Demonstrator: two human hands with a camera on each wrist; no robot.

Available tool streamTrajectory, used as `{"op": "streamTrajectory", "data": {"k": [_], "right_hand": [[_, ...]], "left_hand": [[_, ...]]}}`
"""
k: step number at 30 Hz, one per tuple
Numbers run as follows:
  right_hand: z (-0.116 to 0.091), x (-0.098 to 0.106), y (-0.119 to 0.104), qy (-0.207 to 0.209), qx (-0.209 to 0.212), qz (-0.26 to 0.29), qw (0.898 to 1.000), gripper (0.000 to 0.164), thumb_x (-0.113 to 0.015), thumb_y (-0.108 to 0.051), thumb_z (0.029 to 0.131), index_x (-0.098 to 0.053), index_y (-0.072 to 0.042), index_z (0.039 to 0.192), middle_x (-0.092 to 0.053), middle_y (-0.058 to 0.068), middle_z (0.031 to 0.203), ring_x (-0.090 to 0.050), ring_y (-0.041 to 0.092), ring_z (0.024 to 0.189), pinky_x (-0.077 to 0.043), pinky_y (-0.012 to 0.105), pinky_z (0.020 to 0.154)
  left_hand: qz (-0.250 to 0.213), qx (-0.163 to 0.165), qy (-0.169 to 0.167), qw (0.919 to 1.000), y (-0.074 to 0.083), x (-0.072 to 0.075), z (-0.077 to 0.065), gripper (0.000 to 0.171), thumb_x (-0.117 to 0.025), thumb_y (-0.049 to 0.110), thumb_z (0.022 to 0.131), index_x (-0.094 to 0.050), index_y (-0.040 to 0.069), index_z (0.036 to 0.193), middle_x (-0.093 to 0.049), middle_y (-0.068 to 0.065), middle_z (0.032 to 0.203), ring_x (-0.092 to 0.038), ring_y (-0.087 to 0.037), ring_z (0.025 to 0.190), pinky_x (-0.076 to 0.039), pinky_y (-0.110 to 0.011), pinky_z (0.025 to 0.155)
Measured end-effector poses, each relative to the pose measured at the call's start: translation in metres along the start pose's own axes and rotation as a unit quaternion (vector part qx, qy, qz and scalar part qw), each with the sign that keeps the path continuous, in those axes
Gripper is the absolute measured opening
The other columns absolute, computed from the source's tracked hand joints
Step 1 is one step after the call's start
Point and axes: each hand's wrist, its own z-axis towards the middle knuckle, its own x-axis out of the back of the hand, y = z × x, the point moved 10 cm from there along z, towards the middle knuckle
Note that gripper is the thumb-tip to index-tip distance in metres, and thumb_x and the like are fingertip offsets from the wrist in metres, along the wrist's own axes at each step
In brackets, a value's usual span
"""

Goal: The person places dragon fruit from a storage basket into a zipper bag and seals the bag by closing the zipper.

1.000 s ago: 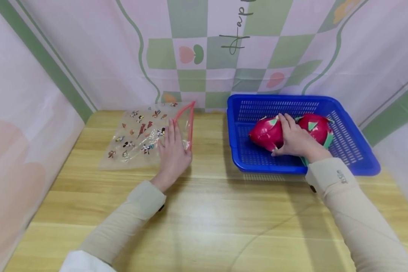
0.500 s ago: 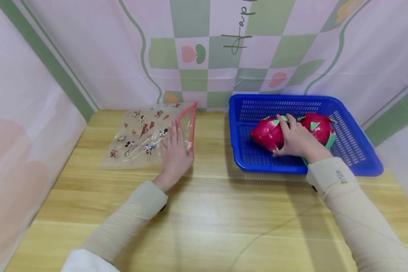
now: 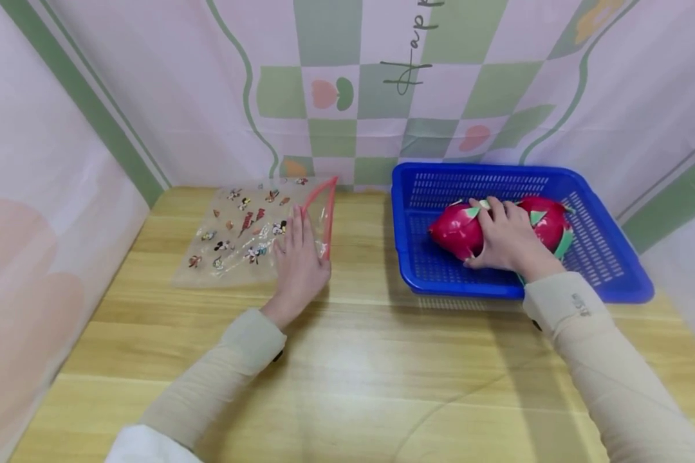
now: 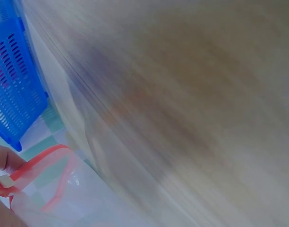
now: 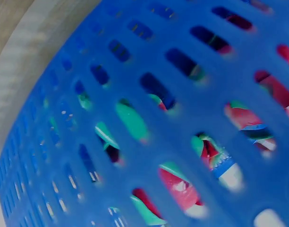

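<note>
My left hand [image 3: 301, 267] lies with straight fingers on a clear zip bag [image 3: 226, 257] with cartoon prints. The bag's red zip edge [image 3: 329, 225] parts into an opening beside the fingers. In the left wrist view, a pale slider [image 4: 5, 180] shows on that edge, between the fingers. My right hand [image 3: 512, 241] reaches into a blue basket [image 3: 469, 287] and grips a glossy toy dragon fruit [image 3: 454, 233], thumb at its near side. A second toy dragon fruit [image 3: 547, 225] lies right of the hand, partly covered by it.
The basket stands at the right of the wooden table [image 3: 347, 373], close to a patterned curtain [image 3: 382, 138] at the back. In the right wrist view, the slotted basket wall [image 5: 177, 132] hides most of the hand and fruit.
Both hands keep their places on the bag and the dragon fruit. The whole head view has shifted slightly to the right in the frame.
</note>
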Motion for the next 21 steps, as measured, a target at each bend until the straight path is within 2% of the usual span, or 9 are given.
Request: {"op": "streamTrajectory", "data": {"k": [4,9,12,16,18,21], "right_hand": [[0.001,0.003,-0.002,0.019,-0.001,0.017,1.000,0.113,-0.078,-0.049,0.066,-0.020,0.009,0.144,-0.025,0.041,0.139,-0.024,0.059,0.128,-0.023,0.071,0.105],[0.002,0.011,-0.011,0.076,0.020,0.057,0.995,0.103,-0.080,-0.043,0.063,-0.031,0.013,0.134,-0.031,0.043,0.133,-0.028,0.054,0.127,-0.020,0.073,0.106],[0.000,0.019,-0.016,0.133,0.041,0.062,0.988,0.099,-0.080,-0.043,0.060,-0.034,0.014,0.127,-0.037,0.043,0.128,-0.036,0.055,0.120,-0.026,0.074,0.102],[-0.004,0.028,-0.023,0.197,0.064,0.069,0.976,0.099,-0.080,-0.043,0.056,-0.036,0.015,0.123,-0.042,0.044,0.122,-0.046,0.058,0.106,-0.040,0.069,0.092],[-0.005,0.029,-0.025,0.204,0.067,0.075,0.974,0.099,-0.081,-0.042,0.056,-0.036,0.016,0.123,-0.042,0.045,0.122,-0.048,0.059,0.102,-0.045,0.068,0.087],[-0.005,0.027,-0.024,0.183,0.052,0.092,0.978,0.099,-0.082,-0.040,0.058,-0.035,0.016,0.125,-0.039,0.044,0.126,-0.046,0.060,0.107,-0.047,0.069,0.083]], "left_hand": [[-0.003,-0.001,0.002,1.0000,-0.001,0.000,0.000,0.096,-0.067,0.016,0.082,-0.003,0.001,0.152,0.007,-0.010,0.161,-0.008,-0.036,0.149,-0.010,-0.064,0.116],[-0.009,-0.002,0.001,1.0000,-0.002,0.001,0.000,0.097,-0.067,0.016,0.082,-0.002,0.001,0.152,0.008,-0.011,0.161,-0.006,-0.036,0.149,-0.008,-0.064,0.116],[-0.014,-0.002,-0.004,0.9999,-0.002,-0.001,-0.001,0.096,-0.066,0.017,0.083,-0.001,0.001,0.152,0.010,-0.010,0.161,-0.004,-0.035,0.149,-0.006,-0.063,0.116],[-0.017,-0.002,-0.008,0.9998,-0.003,-0.001,-0.001,0.096,-0.065,0.016,0.083,0.000,0.002,0.152,0.012,-0.009,0.161,-0.002,-0.034,0.149,-0.005,-0.062,0.117],[-0.017,-0.001,-0.007,0.9998,-0.003,-0.001,-0.001,0.096,-0.065,0.016,0.083,0.000,0.002,0.152,0.012,-0.009,0.161,-0.002,-0.034,0.149,-0.004,-0.062,0.117],[-0.018,-0.002,-0.004,0.9998,-0.003,0.000,-0.001,0.096,-0.065,0.016,0.083,0.000,0.002,0.152,0.012,-0.009,0.161,-0.002,-0.034,0.149,-0.004,-0.062,0.117]]}}
